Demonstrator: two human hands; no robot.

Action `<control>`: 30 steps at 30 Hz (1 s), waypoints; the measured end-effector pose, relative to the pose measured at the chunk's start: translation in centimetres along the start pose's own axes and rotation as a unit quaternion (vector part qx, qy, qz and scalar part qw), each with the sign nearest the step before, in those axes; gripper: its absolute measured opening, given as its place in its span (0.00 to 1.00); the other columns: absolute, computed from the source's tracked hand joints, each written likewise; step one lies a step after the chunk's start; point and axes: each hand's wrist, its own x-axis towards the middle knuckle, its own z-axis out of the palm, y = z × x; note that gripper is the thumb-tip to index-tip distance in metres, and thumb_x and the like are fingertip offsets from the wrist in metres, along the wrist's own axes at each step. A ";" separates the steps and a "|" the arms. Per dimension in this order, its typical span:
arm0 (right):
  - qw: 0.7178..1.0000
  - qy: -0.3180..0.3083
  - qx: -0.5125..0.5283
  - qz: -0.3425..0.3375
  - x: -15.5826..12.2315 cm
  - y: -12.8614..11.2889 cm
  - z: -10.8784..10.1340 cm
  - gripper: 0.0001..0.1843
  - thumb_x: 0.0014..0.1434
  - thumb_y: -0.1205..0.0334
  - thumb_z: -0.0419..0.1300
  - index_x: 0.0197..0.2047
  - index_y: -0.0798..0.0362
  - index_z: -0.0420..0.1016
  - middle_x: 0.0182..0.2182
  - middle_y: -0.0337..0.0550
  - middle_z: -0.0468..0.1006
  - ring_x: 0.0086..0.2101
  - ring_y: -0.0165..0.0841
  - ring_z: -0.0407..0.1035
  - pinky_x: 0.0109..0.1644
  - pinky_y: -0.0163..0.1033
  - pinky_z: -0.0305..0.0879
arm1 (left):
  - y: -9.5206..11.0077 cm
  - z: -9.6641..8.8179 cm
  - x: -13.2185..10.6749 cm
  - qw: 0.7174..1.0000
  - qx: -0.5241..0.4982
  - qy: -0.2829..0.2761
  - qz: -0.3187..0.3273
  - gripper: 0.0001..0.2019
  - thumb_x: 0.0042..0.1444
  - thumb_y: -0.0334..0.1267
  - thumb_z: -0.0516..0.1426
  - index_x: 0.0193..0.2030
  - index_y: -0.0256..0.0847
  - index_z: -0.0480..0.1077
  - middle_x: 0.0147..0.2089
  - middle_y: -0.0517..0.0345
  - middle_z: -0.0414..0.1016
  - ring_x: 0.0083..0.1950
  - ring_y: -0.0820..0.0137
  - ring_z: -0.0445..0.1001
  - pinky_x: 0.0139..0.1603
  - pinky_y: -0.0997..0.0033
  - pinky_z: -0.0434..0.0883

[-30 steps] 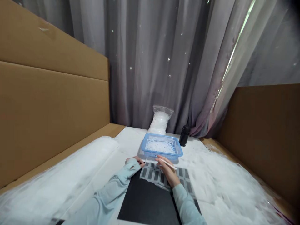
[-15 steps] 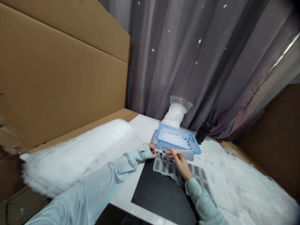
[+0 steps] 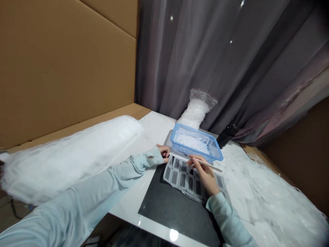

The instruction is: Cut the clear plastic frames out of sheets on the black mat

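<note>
A grey sheet with rows of dark rectangular cut-outs (image 3: 180, 175) lies on a black mat (image 3: 172, 209) on the white table. My left hand (image 3: 163, 152) rests at the sheet's far left corner, fingers curled and pinching its edge. My right hand (image 3: 204, 171) sits over the sheet's middle and grips a thin white stick (image 3: 209, 165) that points to the right. Just behind both hands stands a blue plastic basket (image 3: 197, 148) with white scraps in it.
A clear bag of white scraps (image 3: 195, 110) and a black bottle (image 3: 227, 134) stand behind the basket by the grey curtain. A long white roll of fluffy material (image 3: 72, 151) lies left; white scraps (image 3: 262, 202) cover the right. Cardboard walls (image 3: 64, 61) rise on both sides.
The view has swung down and to the left. My hands stay on the sheet; the right hand has shifted slightly and the stick now points more to the right.
</note>
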 end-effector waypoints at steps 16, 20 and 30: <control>0.991 -0.121 -0.044 -0.033 0.9 0.4 3.7 0.21 0.66 0.48 0.52 0.49 0.51 0.79 0.44 0.48 0.79 0.42 0.41 0.73 0.50 0.44 0.68 | -0.6 -0.1 0.0 0.998 -0.064 0.000 -0.021 0.09 0.42 0.33 0.62 0.33 0.38 0.71 0.29 0.61 0.71 0.32 0.73 0.65 0.38 0.74 0.63; 0.986 -0.142 -0.079 -0.046 1.1 0.6 3.9 0.20 0.66 0.48 0.53 0.46 0.53 0.80 0.43 0.48 0.79 0.43 0.42 0.72 0.50 0.44 0.67 | -0.8 0.0 0.1 0.997 -0.076 0.001 -0.021 0.11 0.41 0.33 0.62 0.35 0.38 0.70 0.29 0.62 0.71 0.33 0.73 0.66 0.38 0.74 0.64; 0.972 -0.169 -0.128 -0.103 0.5 0.4 3.9 0.16 0.68 0.54 0.52 0.50 0.49 0.78 0.43 0.45 0.79 0.43 0.39 0.72 0.50 0.43 0.67 | -1.1 0.1 0.2 0.996 -0.079 -0.016 -0.024 0.17 0.40 0.28 0.61 0.40 0.39 0.67 0.30 0.67 0.69 0.32 0.75 0.64 0.37 0.77 0.62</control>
